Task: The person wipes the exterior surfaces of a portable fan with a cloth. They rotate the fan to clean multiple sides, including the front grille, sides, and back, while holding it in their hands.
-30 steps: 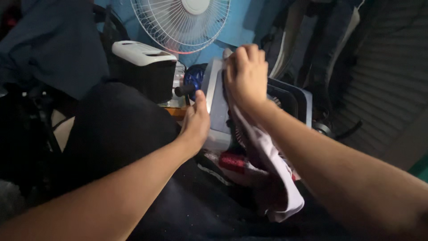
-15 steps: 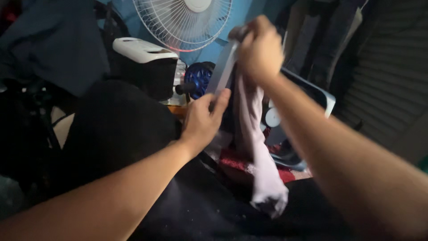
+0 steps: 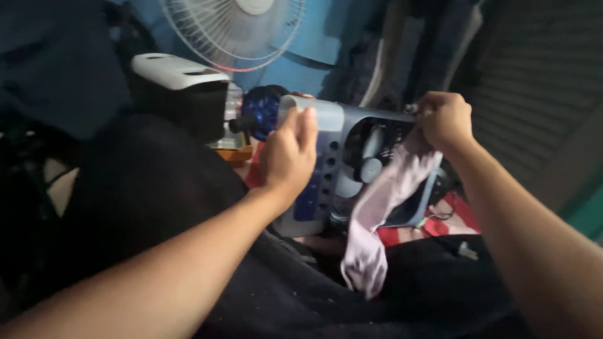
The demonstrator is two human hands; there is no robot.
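Note:
A small grey-blue box fan [image 3: 339, 157] with a round blade opening stands upright in front of me, its face turned toward me. My left hand [image 3: 289, 154] grips its left top corner. My right hand [image 3: 445, 119] is closed on a pale pink cloth [image 3: 383, 207] at the fan's upper right corner; the cloth hangs down over the fan's front and onto my dark-clothed lap.
Behind stand a white pedestal fan [image 3: 235, 28] against a blue wall, a black box with a white lid [image 3: 179, 85], and a blue round motor part [image 3: 259, 110]. Red fabric [image 3: 433, 229] lies under the box fan. Dark clothing hangs at the back right.
The box fan has turned from edge-on to facing me. My right hand with the cloth has moved from the top edge to the upper right corner. My left hand has shifted up to the left corner.

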